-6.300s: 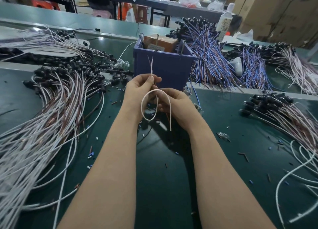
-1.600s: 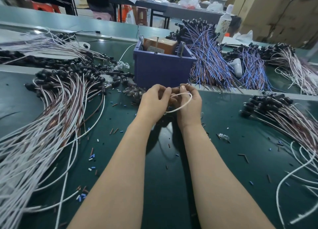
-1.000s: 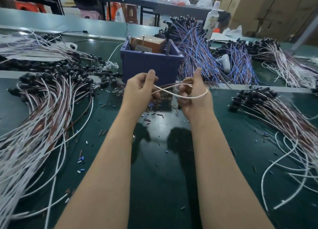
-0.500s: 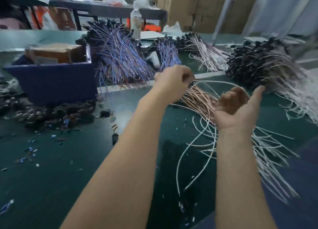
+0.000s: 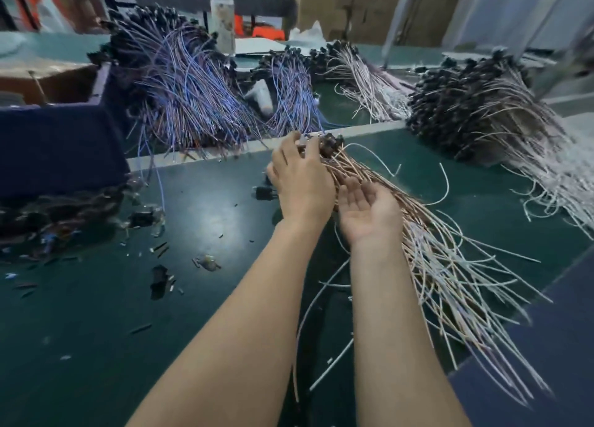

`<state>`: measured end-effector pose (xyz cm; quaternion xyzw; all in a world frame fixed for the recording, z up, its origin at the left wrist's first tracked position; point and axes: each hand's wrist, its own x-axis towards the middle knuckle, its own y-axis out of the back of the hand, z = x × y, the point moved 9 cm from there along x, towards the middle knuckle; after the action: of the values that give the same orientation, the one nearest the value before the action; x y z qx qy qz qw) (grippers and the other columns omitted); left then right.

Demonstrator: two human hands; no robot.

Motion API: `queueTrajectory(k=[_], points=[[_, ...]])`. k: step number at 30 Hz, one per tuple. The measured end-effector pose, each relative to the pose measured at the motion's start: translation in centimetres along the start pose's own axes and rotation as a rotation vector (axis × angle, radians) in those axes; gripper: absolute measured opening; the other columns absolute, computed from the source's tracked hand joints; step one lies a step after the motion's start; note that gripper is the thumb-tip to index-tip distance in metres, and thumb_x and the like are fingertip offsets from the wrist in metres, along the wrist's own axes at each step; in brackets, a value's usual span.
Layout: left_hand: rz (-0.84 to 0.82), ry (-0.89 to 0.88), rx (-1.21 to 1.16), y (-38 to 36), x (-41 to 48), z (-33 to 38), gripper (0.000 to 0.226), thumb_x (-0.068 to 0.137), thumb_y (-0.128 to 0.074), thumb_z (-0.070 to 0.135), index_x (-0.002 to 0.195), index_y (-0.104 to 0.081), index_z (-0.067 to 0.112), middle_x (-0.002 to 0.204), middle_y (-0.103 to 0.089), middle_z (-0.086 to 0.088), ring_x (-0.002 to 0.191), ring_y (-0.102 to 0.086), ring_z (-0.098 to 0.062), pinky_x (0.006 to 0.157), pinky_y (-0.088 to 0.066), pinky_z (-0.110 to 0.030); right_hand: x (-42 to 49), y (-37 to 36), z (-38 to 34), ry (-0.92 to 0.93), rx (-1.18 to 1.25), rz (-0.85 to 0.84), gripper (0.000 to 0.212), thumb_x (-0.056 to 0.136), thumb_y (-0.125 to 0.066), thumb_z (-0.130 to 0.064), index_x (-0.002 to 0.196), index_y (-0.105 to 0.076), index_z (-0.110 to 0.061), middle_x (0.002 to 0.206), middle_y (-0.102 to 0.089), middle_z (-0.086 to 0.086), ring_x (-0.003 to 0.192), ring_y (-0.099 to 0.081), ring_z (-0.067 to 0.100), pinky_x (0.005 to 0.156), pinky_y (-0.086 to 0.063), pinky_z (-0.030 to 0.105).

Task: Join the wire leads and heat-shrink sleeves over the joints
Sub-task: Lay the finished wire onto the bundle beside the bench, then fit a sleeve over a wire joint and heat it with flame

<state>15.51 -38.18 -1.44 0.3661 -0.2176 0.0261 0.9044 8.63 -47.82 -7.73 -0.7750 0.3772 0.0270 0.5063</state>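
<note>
A bundle of brown and white wire leads point(image 5: 446, 266) lies fanned out on the green mat, with black connectors point(image 5: 331, 144) at its far end. My left hand point(image 5: 300, 182) rests palm-down on the bundle near the connectors, its fingers stretched out and touching them. My right hand point(image 5: 366, 211) lies palm-up right beside it, on the bundle's near side, with relaxed fingers and nothing in it. Small cut sleeve pieces point(image 5: 160, 250) are scattered on the mat to the left. The frame is slightly blurred.
A dark blue box point(image 5: 58, 144) stands at the left with a cardboard box inside. Blue-purple wire bundles point(image 5: 193, 99) lie behind it, and a large pile of black-ended leads point(image 5: 482, 111) sits at the far right. A bottle point(image 5: 222, 18) stands at the back. The mat's edge point(image 5: 501, 324) runs diagonally at lower right.
The view has swung to the right. Both hands no longer hold the single white wire loop; they have moved onto the wire bundle at the right, the left hand lowering onto it.
</note>
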Motion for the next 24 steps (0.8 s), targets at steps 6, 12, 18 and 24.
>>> queueTrajectory(k=[6,12,18,24], points=[[0.061,0.251,-0.581,5.0,-0.1,-3.6,0.037,0.090,-0.049,0.007,0.127,-0.046,0.007,0.126,-0.046,-0.011,0.105,-0.049,-0.021,0.094,-0.040,-0.030,-2.7,-3.2,3.4,-0.046,-0.094,-0.085,0.022,0.097,-0.040,-0.004,0.081,-0.054,-0.007,0.072,-0.059,0.005,0.063,-0.058,0.013,0.062,-0.050,0.020],[0.239,0.531,-0.887,12.8,-2.5,-11.6,0.021,0.092,-0.047,0.006,0.113,-0.050,0.009,0.101,-0.056,-0.005,0.091,-0.054,-0.017,0.091,-0.047,-0.036,-7.8,-7.8,12.9,-0.143,-0.324,-0.263,0.023,0.096,-0.044,-0.007,0.077,-0.056,-0.014,0.052,-0.060,-0.004,0.056,-0.055,0.009,0.048,-0.046,0.016],[0.762,0.598,-0.895,24.6,-7.3,-22.1,0.030,0.094,-0.044,0.004,0.124,-0.043,0.003,0.111,-0.056,-0.012,0.093,-0.054,-0.018,0.089,-0.047,-0.033,-14.7,-11.1,24.4,-0.214,-0.592,-0.481,0.025,0.097,-0.040,-0.002,0.078,-0.054,-0.013,0.071,-0.058,0.003,0.059,-0.052,0.012,0.051,-0.042,0.019],[1.011,0.663,-0.812,29.6,-10.9,-28.8,0.024,0.092,-0.038,-0.003,0.113,-0.051,-0.004,0.106,-0.059,-0.019,0.088,-0.053,-0.020,0.089,-0.046,-0.036,-19.6,-12.0,33.7,-0.321,-0.967,-0.652,0.028,0.099,-0.046,-0.021,0.081,-0.062,-0.007,0.083,-0.066,0.011,0.068,-0.056,0.018,0.058,-0.045,0.024]])
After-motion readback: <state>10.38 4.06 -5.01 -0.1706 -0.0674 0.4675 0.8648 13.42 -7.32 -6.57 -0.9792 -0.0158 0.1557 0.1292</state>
